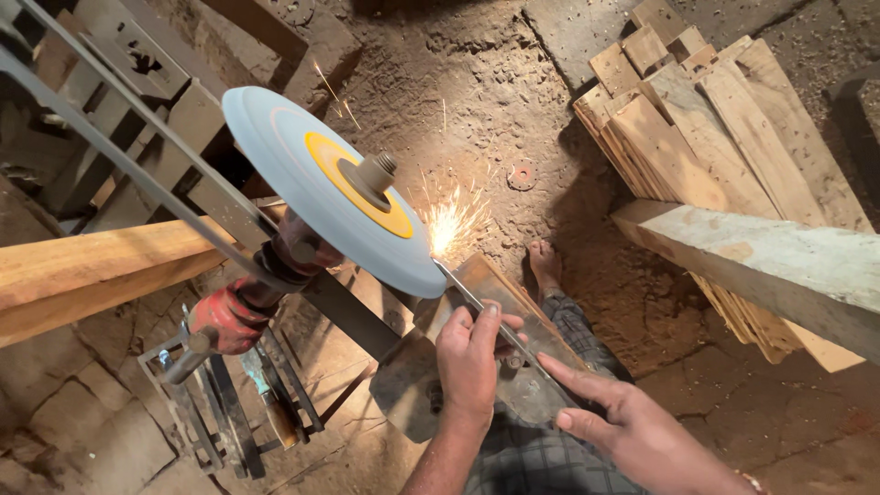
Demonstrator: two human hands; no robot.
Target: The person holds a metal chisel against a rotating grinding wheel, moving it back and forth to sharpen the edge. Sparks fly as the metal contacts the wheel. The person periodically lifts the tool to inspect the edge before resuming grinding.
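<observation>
A pale blue grinding wheel (302,174) with a yellow centre spins on a red-painted shaft. A long thin metal blade (477,307) rests on a steel rest plate (417,367), its tip against the wheel's lower rim, where sparks (451,223) fly. My left hand (472,357) is closed over the blade just behind the wheel. My right hand (623,417) lies further back, its fingers stretched flat along the blade's rear part.
A stack of wooden boards (706,128) leans at the upper right, with a thick timber beam (779,266) in front. A wooden beam (92,266) crosses the left. A bare foot (545,266) stands on the dirt floor. A metal frame (211,403) sits below the shaft.
</observation>
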